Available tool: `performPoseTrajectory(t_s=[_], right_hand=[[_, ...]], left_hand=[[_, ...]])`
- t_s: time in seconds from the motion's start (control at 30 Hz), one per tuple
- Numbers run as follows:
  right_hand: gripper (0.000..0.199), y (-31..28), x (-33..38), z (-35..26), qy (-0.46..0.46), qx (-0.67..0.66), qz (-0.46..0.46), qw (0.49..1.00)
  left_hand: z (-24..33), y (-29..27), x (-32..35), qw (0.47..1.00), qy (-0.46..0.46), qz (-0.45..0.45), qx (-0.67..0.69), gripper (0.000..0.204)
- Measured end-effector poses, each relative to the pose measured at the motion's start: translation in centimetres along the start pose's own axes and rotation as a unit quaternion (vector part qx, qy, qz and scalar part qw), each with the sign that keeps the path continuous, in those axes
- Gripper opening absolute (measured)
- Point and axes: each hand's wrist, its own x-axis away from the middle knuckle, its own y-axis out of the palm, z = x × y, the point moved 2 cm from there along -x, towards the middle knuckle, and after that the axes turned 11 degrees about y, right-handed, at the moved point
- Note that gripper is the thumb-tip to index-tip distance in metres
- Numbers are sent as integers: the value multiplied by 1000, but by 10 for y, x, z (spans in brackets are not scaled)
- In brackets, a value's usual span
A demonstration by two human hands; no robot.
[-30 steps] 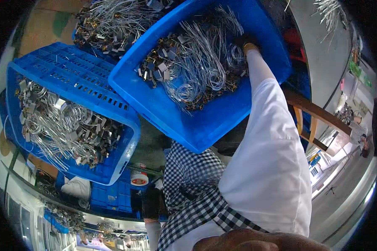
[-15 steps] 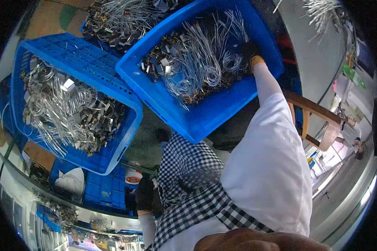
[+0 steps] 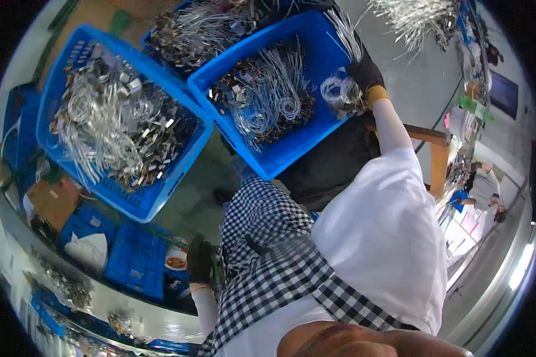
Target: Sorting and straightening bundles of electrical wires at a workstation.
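Note:
My right hand (image 3: 365, 72), in a dark glove with an orange cuff, is closed around a bundle of silvery wires (image 3: 347, 37) at the right rim of a blue crate (image 3: 262, 162). Loose wire ends fan out above the fist, and coiled loops with small parts hang below it inside the crate. More coiled silver wires (image 3: 274, 83) with small metal blocks lie in that crate. My left hand (image 3: 200, 259), also in a dark glove, hangs low beside my checked apron (image 3: 280, 256). Its fingers are too dark to make out.
A second blue crate (image 3: 143, 211), full of wires and metal parts, stands at the left, with another wire heap (image 3: 202, 35) behind. A wooden chair (image 3: 439, 169) is at the right. More wires (image 3: 420, 18) lie on the pale surface at far right. A person (image 3: 485, 190) is in the distance.
My right hand has lifted from inside the crate to its right rim with the bundle of wires. The view has shifted, and my left hand stays low at my side.

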Motion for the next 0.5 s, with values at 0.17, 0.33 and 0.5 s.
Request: performPoseTrajectory(t_s=[0.17,0.33,0.5], right_hand=[[50,6,60,-46,-308,158,87,934],[22,34,155,-157,-272,68,-232,931],[22,70,239,-248,-439,-149,-286,839]], left_hand=[[79,-32,-8,962,-149,73,216,30],[90,-19,41,977,-72,127,157,39],[119,36,122,960,-124,219,126,39]])
